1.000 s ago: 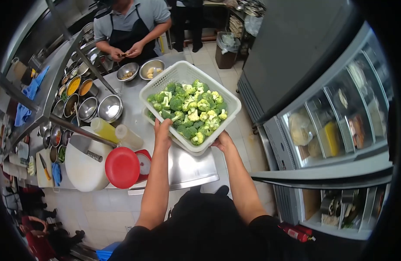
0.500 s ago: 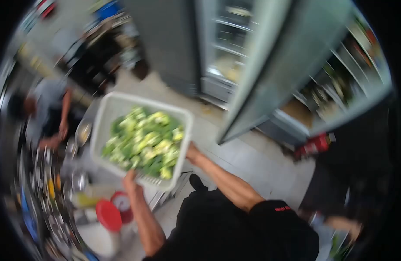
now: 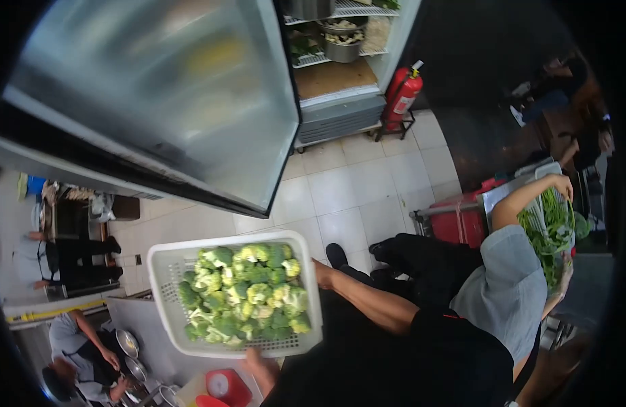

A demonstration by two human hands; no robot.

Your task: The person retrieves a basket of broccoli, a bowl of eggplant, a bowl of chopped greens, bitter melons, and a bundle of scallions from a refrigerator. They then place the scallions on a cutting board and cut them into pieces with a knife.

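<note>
A white perforated plastic basket (image 3: pixel 165 288) full of cut broccoli florets (image 3: pixel 248 292) is held out in front of me. My left hand (image 3: pixel 260 365) is closed on its near edge at the bottom, with the fingers partly hidden. At the right side, my right hand (image 3: pixel 324 274) grips the basket's wall, its fingers mostly behind the rim. The basket is over the edge of a steel worktable (image 3: pixel 146 319).
An open glass fridge door (image 3: pixel 191 115) juts across in front; shelves hold metal pots (image 3: pixel 343 46). A red fire extinguisher (image 3: pixel 402 95) stands beside it. At right, a co-worker in a grey shirt (image 3: pixel 506 285) handles leafy greens (image 3: pixel 547 227). Another person (image 3: pixel 82 353) works at lower left.
My view has turned to the right, bringing the fridge opening, extinguisher and nearby co-worker into fuller view. The basket stays in both hands and now appears lower and more level.
</note>
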